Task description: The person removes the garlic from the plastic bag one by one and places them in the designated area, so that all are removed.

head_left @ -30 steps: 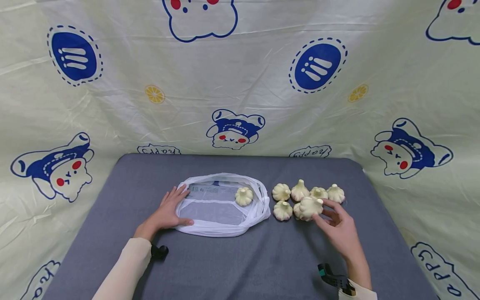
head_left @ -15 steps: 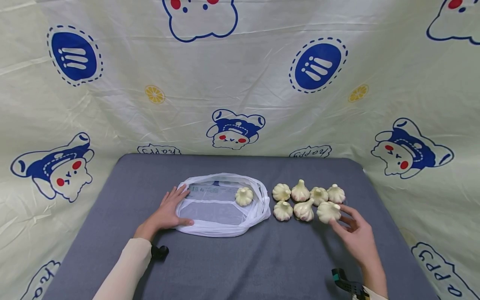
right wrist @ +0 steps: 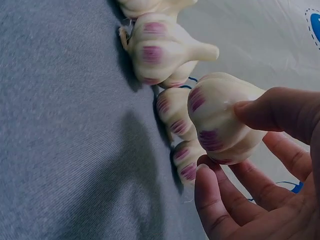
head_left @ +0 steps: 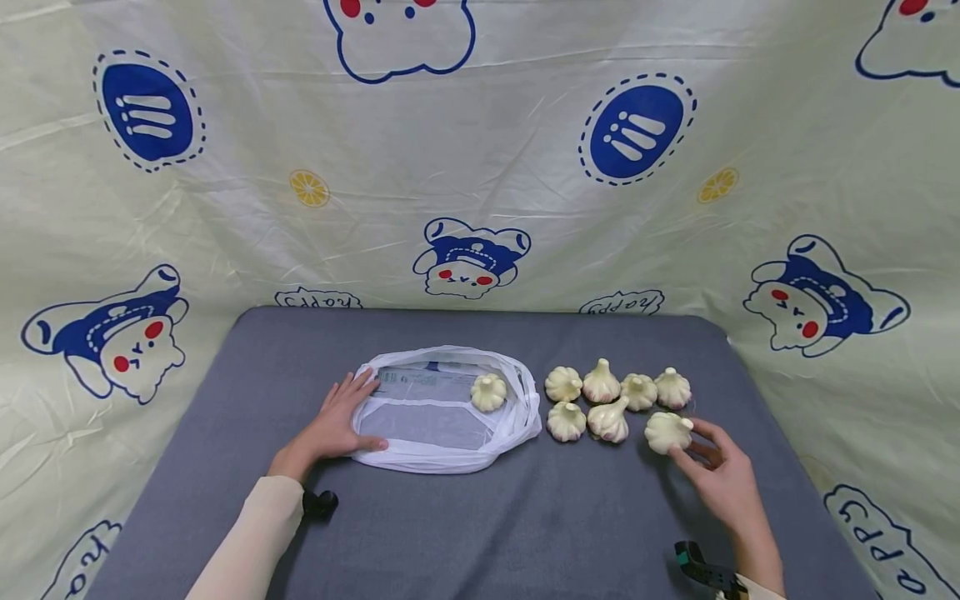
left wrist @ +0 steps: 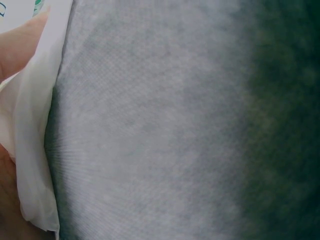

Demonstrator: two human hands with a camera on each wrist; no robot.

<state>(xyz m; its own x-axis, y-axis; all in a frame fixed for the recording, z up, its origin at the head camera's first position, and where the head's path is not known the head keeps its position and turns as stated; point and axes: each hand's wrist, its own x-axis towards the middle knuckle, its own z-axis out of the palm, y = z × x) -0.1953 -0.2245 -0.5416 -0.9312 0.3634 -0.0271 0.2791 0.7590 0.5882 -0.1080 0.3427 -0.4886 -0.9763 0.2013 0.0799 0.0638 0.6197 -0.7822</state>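
Observation:
A white plastic bag (head_left: 450, 462) lies with its mouth spread on the grey table, and one garlic bulb (head_left: 488, 392) sits inside its right part. My left hand (head_left: 337, 421) rests on the bag's left end, fingers extended over the rim and thumb along the near edge. In the left wrist view only the thumb (left wrist: 20, 47) and part of the palm show beside the white plastic. My right hand (head_left: 723, 479) pinches another garlic bulb (head_left: 667, 432) between thumb and fingertips, held just above the table. Purple streaks mark that bulb in the right wrist view.
Right of the bag, several garlic bulbs (head_left: 601, 382) stand close together in two rows. The grey table (head_left: 450, 533) ends at a patterned curtain (head_left: 480, 167) behind it. A dark wrist device (head_left: 705, 571) sits on the right wrist.
My right hand has moved right with the garlic bulb, from over the front row to its right side, uncovering the bulb behind. My left hand and the bag look unchanged.

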